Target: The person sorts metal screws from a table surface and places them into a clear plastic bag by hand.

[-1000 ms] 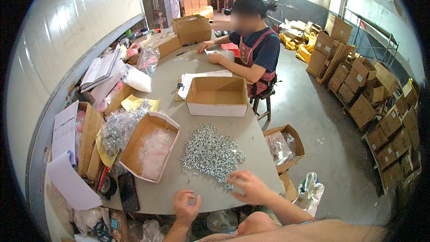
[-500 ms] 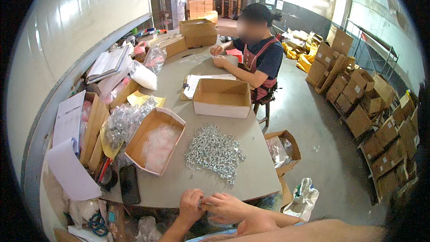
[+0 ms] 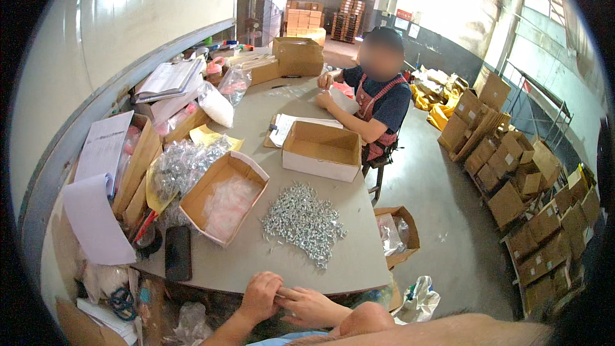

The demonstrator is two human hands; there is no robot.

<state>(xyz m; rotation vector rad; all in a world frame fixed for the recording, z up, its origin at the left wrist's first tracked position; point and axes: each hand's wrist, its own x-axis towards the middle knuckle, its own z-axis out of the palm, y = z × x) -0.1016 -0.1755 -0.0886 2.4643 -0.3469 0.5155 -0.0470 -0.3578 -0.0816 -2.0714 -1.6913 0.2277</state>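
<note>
At the near edge of the table, my left hand [image 3: 261,296] and my right hand [image 3: 311,308] meet, fingers curled and pressed together. Whatever lies between the fingertips is hidden or too small to name. Just beyond them a heap of small silvery screws [image 3: 305,224] is spread on the grey tabletop [image 3: 240,266]. Left of the heap sits an open cardboard box [image 3: 187,204] with clear plastic bags [image 3: 227,206] inside. An open, shallow cardboard box [image 3: 320,165] with white sides stands behind the screws.
A dark phone [image 3: 178,254] lies near the left front edge. Bagged metal parts [image 3: 186,170], papers [image 3: 96,224] and scissors [image 3: 122,302] crowd the left side. Across the table a co-worker [image 3: 384,96] sits holding a plastic bag. A carton [image 3: 398,243] stands beyond the right edge.
The view has shifted slightly, so the table sits a little lower and differently angled. My hands stay together at the edge, the right fingers now lying closer against the left hand.
</note>
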